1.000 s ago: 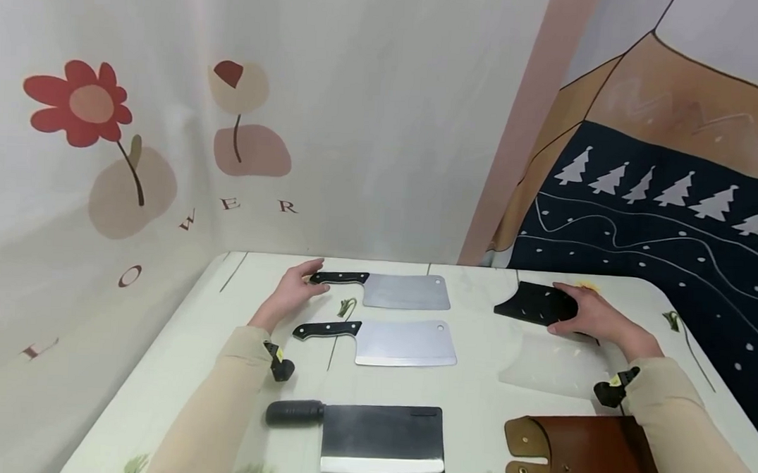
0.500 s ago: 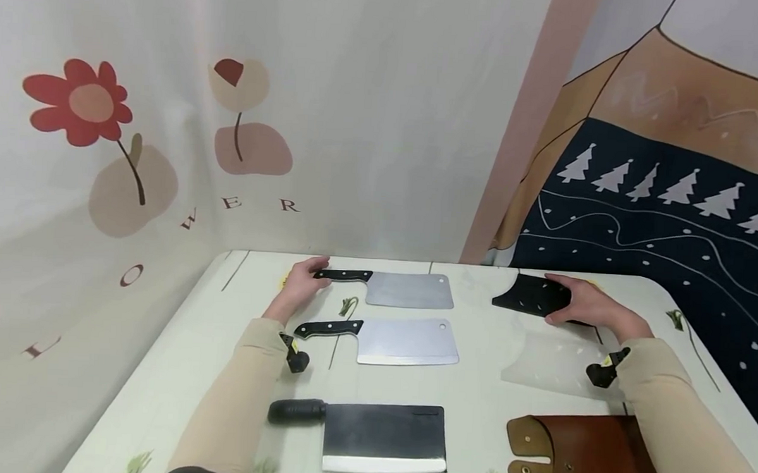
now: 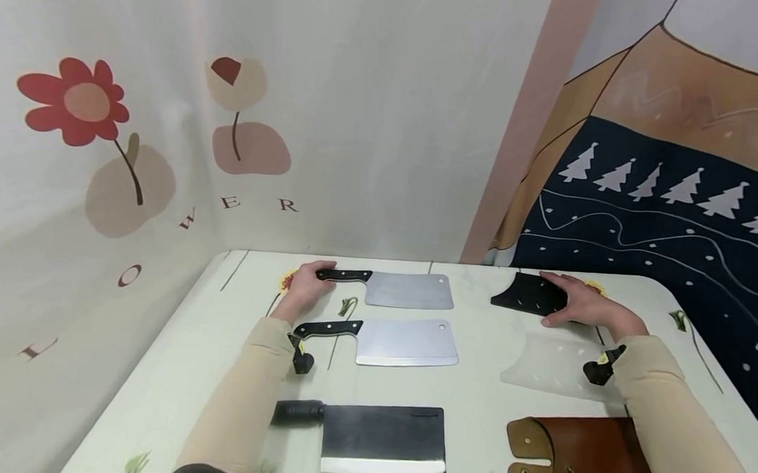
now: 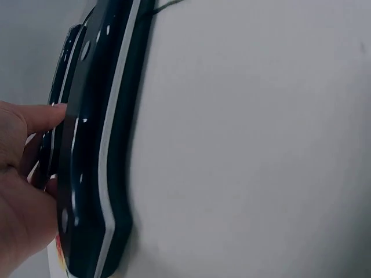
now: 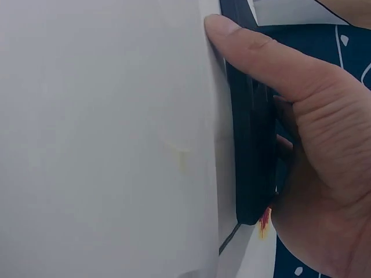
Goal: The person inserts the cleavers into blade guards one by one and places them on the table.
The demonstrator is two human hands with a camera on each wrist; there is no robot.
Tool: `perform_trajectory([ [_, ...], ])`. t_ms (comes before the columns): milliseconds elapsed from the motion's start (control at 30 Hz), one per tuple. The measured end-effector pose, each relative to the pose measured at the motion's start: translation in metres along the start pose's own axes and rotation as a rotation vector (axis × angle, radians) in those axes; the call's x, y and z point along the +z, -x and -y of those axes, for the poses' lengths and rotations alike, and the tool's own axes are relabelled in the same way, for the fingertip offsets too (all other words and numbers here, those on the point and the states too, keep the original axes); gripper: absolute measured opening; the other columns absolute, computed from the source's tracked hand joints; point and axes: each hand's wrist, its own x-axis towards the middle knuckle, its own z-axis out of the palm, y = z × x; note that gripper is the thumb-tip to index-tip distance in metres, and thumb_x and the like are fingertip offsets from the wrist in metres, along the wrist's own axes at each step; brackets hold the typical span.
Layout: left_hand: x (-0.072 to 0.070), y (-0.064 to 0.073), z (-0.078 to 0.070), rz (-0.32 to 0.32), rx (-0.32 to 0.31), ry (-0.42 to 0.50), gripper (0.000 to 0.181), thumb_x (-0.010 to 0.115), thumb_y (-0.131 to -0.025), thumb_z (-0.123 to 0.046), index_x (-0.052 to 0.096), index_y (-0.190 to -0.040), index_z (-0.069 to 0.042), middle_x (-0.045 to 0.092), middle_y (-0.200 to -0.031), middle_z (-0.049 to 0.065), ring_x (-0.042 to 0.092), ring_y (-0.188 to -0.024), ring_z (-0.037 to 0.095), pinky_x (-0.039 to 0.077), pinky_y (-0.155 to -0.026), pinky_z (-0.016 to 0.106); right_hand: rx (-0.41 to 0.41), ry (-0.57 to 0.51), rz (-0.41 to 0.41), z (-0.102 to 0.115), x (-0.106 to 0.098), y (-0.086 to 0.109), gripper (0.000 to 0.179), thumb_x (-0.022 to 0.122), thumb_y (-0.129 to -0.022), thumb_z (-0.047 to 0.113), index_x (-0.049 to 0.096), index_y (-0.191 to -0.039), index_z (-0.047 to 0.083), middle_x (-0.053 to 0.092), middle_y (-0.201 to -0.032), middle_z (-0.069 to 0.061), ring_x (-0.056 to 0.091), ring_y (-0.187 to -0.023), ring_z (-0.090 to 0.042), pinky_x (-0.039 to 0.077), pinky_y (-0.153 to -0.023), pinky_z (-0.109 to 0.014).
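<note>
At the back of the table lies a cleaver (image 3: 410,291) with a grey blade and a black riveted handle. My left hand (image 3: 308,284) grips the butt of that handle. In the left wrist view its thumb lies against the far handle (image 4: 71,58), partly hidden behind the nearer cleaver's handle (image 4: 87,150). At the back right, a black blade cover (image 3: 529,294) with a curved cut-out end lies under my right hand (image 3: 582,302). Thumb and fingers hold it across its two long edges; in the right wrist view the thumb (image 5: 261,52) crosses over the cover (image 5: 252,150).
A second cleaver (image 3: 406,342) lies in front of the first. Nearer still is a broad dark cleaver (image 3: 384,431) with a round black handle. On the right are a translucent blade cover (image 3: 538,363) and a brown leather sheath (image 3: 598,458) with snap straps. A curtain hangs behind the table.
My left hand has moved right and closed around the far cleaver's handle. The right hand and black cover have shifted slightly back and left.
</note>
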Motion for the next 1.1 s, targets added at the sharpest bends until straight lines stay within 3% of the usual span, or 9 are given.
perform_trajectory([
  [133,0.005,-0.001,0.002,-0.047,0.003,-0.016,0.046,0.069,-0.09,0.005,0.063,-0.136,0.002,0.059,-0.139,0.022,0.049,-0.135,0.04,0.037,-0.112,0.049,-0.016,-0.04,0.017,-0.002,-0.001,0.0,0.114,0.092,-0.076,0.033,0.024,-0.157,-0.008,0.021,-0.153,-0.044,0.023,-0.139,-0.06,0.025,-0.11,-0.071],
  [233,0.005,-0.001,0.002,-0.048,-0.007,-0.02,0.044,0.069,-0.091,0.005,0.065,-0.134,0.001,0.06,-0.139,0.022,0.049,-0.135,0.04,0.038,-0.112,0.049,-0.015,-0.073,0.015,-0.002,0.001,0.001,0.113,0.092,-0.076,0.031,0.024,-0.157,-0.007,0.021,-0.154,-0.042,0.022,-0.14,-0.059,0.024,-0.11,-0.071],
  [567,-0.012,0.0,0.007,0.077,-0.019,0.034,0.046,0.072,-0.091,-0.002,0.066,-0.136,-0.005,0.056,-0.145,0.019,0.045,-0.138,0.037,0.032,-0.115,0.049,-0.004,-0.06,-0.057,-0.003,0.005,0.003,0.112,0.094,-0.072,0.035,0.031,-0.156,-0.006,0.031,-0.153,-0.038,0.033,-0.138,-0.054,0.03,-0.109,-0.068],
  [667,-0.015,0.001,0.01,0.126,-0.016,0.054,0.046,0.075,-0.09,-0.006,0.067,-0.135,-0.006,0.059,-0.142,0.017,0.053,-0.128,0.032,0.04,-0.107,0.044,-0.013,-0.02,-0.058,-0.003,0.004,0.007,0.112,0.094,-0.071,0.036,0.033,-0.155,-0.006,0.034,-0.151,-0.038,0.038,-0.134,-0.052,0.033,-0.107,-0.068],
  [800,-0.021,0.003,0.014,0.18,0.0,0.082,0.045,0.075,-0.089,-0.005,0.068,-0.134,-0.005,0.063,-0.135,0.016,0.06,-0.099,0.022,0.048,-0.083,0.031,-0.032,0.011,-0.07,0.002,0.002,0.013,0.11,0.094,-0.071,0.038,0.036,-0.155,-0.003,0.039,-0.15,-0.035,0.044,-0.13,-0.048,0.037,-0.104,-0.066],
  [900,-0.027,0.005,0.016,0.225,0.02,0.091,0.045,0.074,-0.09,-0.003,0.066,-0.135,-0.004,0.063,-0.131,0.018,0.057,-0.08,0.017,0.047,-0.067,0.026,-0.052,-0.008,-0.093,0.011,0.002,0.017,0.108,0.094,-0.071,0.038,0.038,-0.155,-0.001,0.042,-0.149,-0.034,0.045,-0.129,-0.047,0.037,-0.103,-0.067],
  [1100,-0.034,0.01,0.01,0.311,0.0,0.161,0.048,0.074,-0.093,-0.006,0.064,-0.139,-0.007,0.064,-0.11,0.013,0.044,-0.061,0.013,0.039,-0.056,0.025,-0.101,-0.019,-0.123,0.029,0.002,0.023,0.104,0.095,-0.071,0.034,0.041,-0.153,-0.001,0.045,-0.146,-0.033,0.045,-0.126,-0.046,0.04,-0.101,-0.067],
])
